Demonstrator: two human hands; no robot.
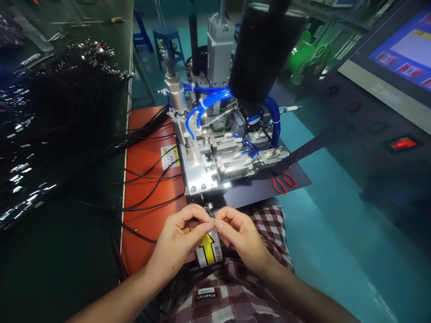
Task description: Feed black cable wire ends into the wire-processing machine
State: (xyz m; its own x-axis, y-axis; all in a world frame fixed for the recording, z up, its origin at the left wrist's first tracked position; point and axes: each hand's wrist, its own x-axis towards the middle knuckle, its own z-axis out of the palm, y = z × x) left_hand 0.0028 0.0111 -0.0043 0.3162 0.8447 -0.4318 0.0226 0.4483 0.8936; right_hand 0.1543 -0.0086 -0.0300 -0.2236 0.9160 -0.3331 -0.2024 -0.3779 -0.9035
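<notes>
My left hand and my right hand meet fingertip to fingertip in front of the machine's near edge. Both are closed in a pinch, thumb against forefinger. A tiny reddish strand shows between the fingertips, too small to make out fully. One black cable runs from the left and disappears behind my left wrist; whether it reaches my fingers is hidden. Right beneath the hands is a white label with a yellow arrow. Just beyond them stands the metal clamping machine with blue air hoses.
Black cables with metal ends lie heaped on the dark table at left, some crossing the orange-red board. Red-handled scissors lie right of the machine. A dark cylinder hangs above it. A control screen stands at right.
</notes>
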